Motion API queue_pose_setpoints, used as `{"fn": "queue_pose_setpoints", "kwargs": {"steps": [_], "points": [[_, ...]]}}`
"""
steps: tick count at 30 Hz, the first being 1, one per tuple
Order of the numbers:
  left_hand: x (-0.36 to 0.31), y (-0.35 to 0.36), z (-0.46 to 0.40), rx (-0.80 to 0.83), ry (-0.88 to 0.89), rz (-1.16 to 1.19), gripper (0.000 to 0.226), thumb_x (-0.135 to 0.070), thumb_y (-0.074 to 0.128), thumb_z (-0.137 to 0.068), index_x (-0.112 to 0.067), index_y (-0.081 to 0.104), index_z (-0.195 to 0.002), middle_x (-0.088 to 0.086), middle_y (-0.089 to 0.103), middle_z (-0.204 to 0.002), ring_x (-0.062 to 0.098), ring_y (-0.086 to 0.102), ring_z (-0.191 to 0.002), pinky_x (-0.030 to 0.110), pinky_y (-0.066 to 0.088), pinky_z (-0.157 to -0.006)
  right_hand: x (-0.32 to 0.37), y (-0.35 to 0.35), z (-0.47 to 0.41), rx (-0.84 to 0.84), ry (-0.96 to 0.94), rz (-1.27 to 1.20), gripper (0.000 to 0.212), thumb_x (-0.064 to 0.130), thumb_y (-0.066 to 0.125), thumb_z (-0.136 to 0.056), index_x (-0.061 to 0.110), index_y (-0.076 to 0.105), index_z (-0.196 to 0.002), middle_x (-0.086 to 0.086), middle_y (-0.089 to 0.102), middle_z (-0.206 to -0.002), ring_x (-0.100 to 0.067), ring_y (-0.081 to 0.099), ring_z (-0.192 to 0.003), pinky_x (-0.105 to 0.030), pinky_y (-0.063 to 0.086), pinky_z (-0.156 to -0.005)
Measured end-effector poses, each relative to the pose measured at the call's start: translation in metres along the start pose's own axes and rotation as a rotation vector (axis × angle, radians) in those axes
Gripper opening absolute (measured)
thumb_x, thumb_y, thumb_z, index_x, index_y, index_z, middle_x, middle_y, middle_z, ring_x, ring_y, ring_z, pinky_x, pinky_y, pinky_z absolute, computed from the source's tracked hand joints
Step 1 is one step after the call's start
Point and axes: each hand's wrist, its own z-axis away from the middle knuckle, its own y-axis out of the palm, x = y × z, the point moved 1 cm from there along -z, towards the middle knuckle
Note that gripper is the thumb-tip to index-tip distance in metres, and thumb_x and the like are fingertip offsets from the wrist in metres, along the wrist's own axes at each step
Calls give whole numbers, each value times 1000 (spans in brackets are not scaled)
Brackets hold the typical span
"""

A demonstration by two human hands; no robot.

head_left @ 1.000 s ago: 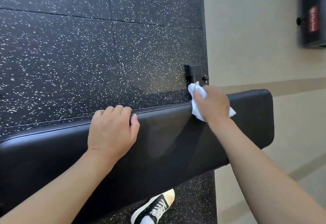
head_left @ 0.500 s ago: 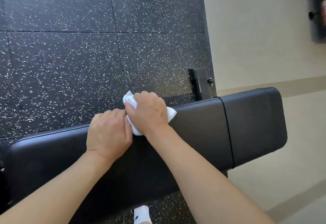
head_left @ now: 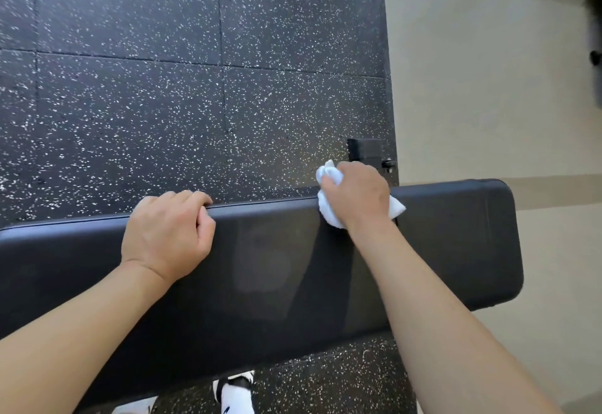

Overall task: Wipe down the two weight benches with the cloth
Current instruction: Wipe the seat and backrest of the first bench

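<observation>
Weight bench (head_left: 456, 244) runs long from left to right under both hands; right hand (head_left: 358, 195) squeezes the white cloth (head_left: 329, 215) at its far edge, left hand (head_left: 166, 237) hooks over that edge, apart.

A black padded bench (head_left: 267, 270) runs across the view from nine o'clock to three o'clock. The left hand (head_left: 167, 237) rests on its far edge, fingers curled over the rim. To the right, the right hand (head_left: 356, 197) grips a bunched white cloth (head_left: 329, 182) and presses it against the same far edge. Beyond the bench, toward twelve o'clock, lies dark speckled rubber flooring (head_left: 163, 104); pale flooring (head_left: 488, 88) fills the two o'clock side. A black metal bracket (head_left: 365, 150), perhaps part of the bench frame, shows just past the cloth. At six o'clock a black-and-white shoe (head_left: 234, 391) peeks from under the bench.
</observation>
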Motion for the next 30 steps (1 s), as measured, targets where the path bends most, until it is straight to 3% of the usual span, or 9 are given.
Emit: {"fn": "queue_pose_setpoints", "kwargs": {"steps": [2,8,12,16,19,23,26,30], "points": [[-2,-2,1,14,-7,-14,44,-28,35,-91,-11,74,-99,8,74,-86,36,67,-77,47,46,-74,31,8,8,9,-62,-21,35,41,45,-96,17,68,-87,-6,68,-91,-33,62,-91,-39,40,-73],[-9,-8,1,-18,-44,-38,45,-30,33,-90,-13,74,-96,7,71,-81,37,65,-74,47,45,-73,123,23,37,124,-297,-163,25,43,49,-97,22,62,-90,-2,66,-96,-26,57,-93,-39,32,-74],[-12,-8,3,-48,-50,-49,43,-28,36,-89,-11,75,-96,11,72,-81,38,67,-71,49,50,-71,95,15,25,200,-282,-227,24,39,45,-93,23,55,-78,0,63,-86,-28,60,-88,-39,37,-73],[-9,-4,1,-37,-36,-65,46,-30,33,-90,-11,74,-101,10,75,-90,38,69,-80,50,48,-76,12,1,4,79,-106,-148,28,39,43,-93,22,56,-76,0,63,-83,-31,60,-84,-39,45,-73],[-7,-2,1,-50,-24,-76,45,-30,34,-91,-12,73,-101,9,75,-90,38,69,-81,50,49,-75,-18,-1,-1,-10,-23,-128,27,41,50,-93,22,51,-74,3,53,-78,-27,52,-80,-37,36,-71],[-8,-2,2,-51,-31,-81,44,-29,33,-90,-12,73,-101,11,74,-88,39,68,-79,51,50,-73,19,7,-2,56,-6,-137,18,37,54,-90,24,51,-77,3,54,-79,-25,46,-79,-37,31,-74],[-11,-2,1,-58,-34,-96,44,-29,33,-91,-13,72,-103,11,73,-88,40,67,-80,50,49,-73,74,17,12,152,-153,-204,17,38,56,-91,26,50,-81,2,61,-85,-24,47,-82,-38,30,-76],[-9,1,1,-88,-28,-91,44,-28,32,-91,-13,72,-102,10,73,-86,40,66,-77,46,45,-68,111,27,25,138,-299,-241,24,41,55,-94,26,46,-76,3,60,-84,-23,43,-80,-38,27,-74]]}}
